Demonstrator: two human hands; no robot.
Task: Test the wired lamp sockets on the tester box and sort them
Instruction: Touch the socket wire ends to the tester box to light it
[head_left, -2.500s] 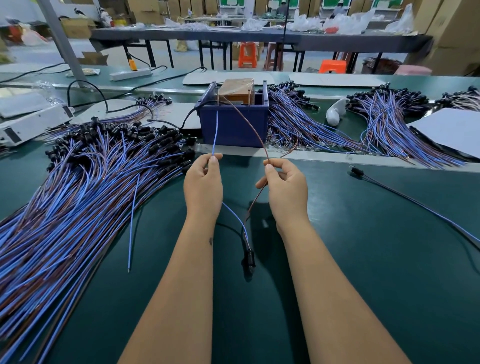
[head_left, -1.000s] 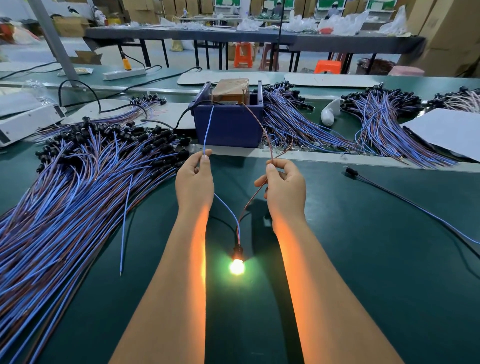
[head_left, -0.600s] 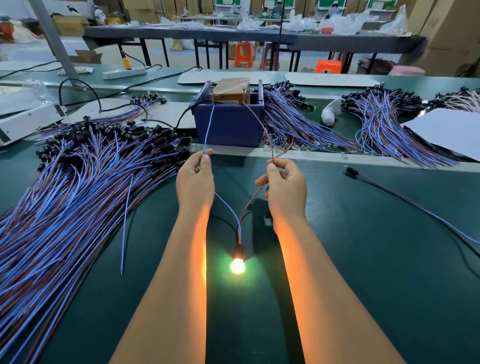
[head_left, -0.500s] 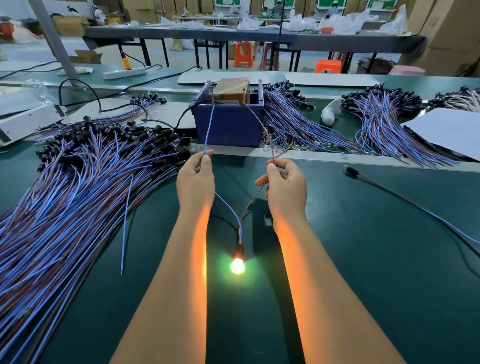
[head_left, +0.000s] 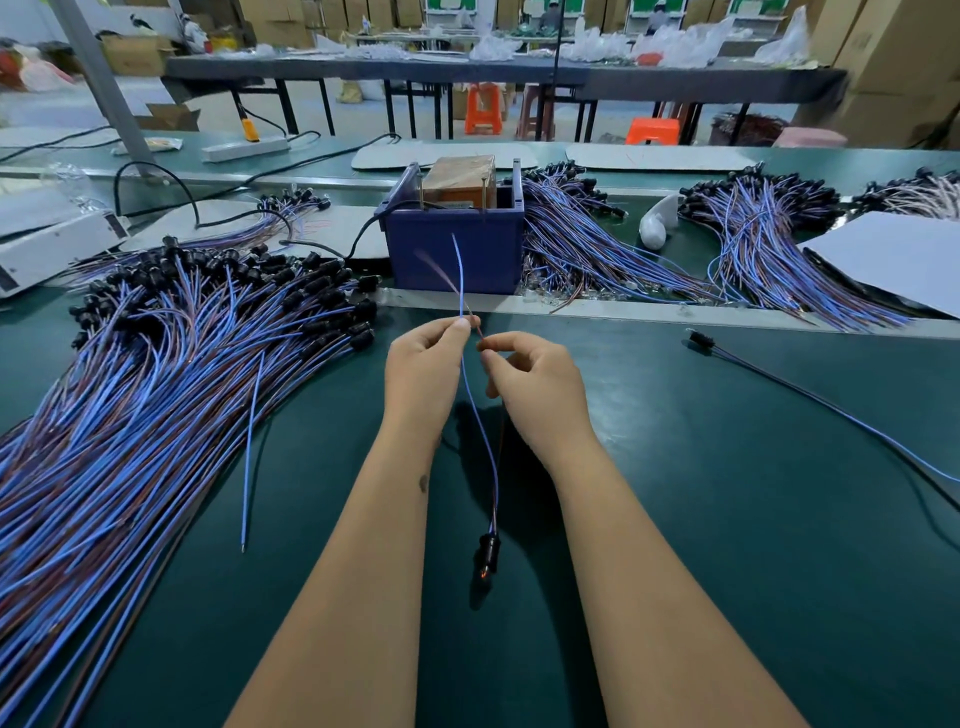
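My left hand (head_left: 423, 371) pinches the blue wire (head_left: 475, 410) of one lamp socket; the wire's free end rises toward the blue tester box (head_left: 457, 254) without touching it. My right hand (head_left: 535, 387) has its fingers curled close beside, at the brown wire, which blurs upward. The black socket (head_left: 488, 553) hangs at the wires' lower end between my forearms, its lamp only faintly glowing. The tester box holds a brown block with two upright metal pins.
A large heap of blue and brown wired sockets (head_left: 156, 374) covers the green table's left. More bundles (head_left: 597, 249) lie behind the box and at the right (head_left: 763, 234). One single socket with wires (head_left: 701, 343) lies at the right. White sheet (head_left: 898, 260) far right.
The wire ends have come off the tester's pins and the lamp has gone from bright to nearly dark. Both hands moved closer together, bringing the two wires side by side.
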